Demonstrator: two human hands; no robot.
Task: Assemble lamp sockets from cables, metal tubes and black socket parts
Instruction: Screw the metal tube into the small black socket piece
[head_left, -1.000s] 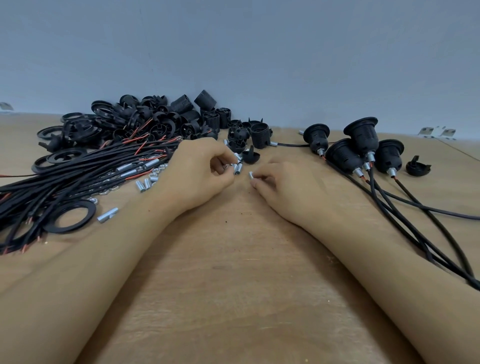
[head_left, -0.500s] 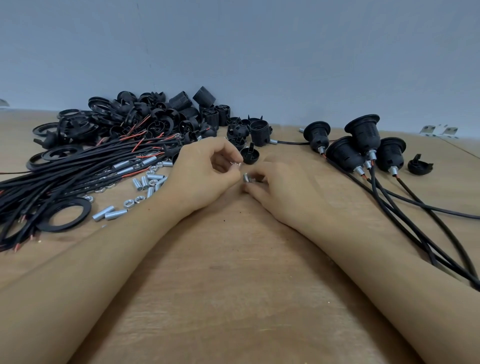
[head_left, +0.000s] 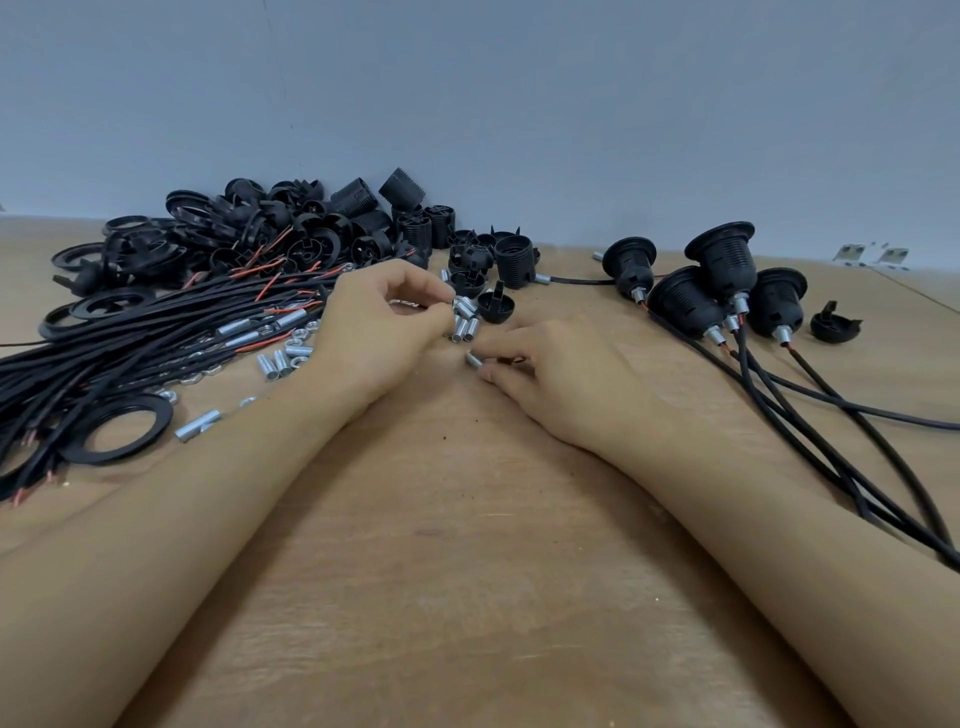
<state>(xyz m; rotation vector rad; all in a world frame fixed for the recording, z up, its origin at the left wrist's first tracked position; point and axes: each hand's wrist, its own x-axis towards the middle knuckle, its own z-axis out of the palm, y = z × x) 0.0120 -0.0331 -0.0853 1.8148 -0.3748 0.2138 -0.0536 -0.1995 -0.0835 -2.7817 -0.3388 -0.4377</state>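
Right hand (head_left: 561, 374) is rested on the wooden table (head_left: 467, 571), a short metal tube (head_left: 474, 359) pinched between thumb and fingertips. Left hand (head_left: 379, 332) is curled, a small silver part held at its fingertips; what it is cannot be told. Loose tubes (head_left: 465, 325) are seen between both hands, cables (head_left: 130, 343) to the left.

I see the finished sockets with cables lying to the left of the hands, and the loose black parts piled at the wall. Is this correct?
Not quite. The head view shows the finished sockets with their cables to the right of the hands, beyond the right hand. To the left, past the left hand, lies the bundle of loose cables. The loose black parts are indeed piled at the wall.
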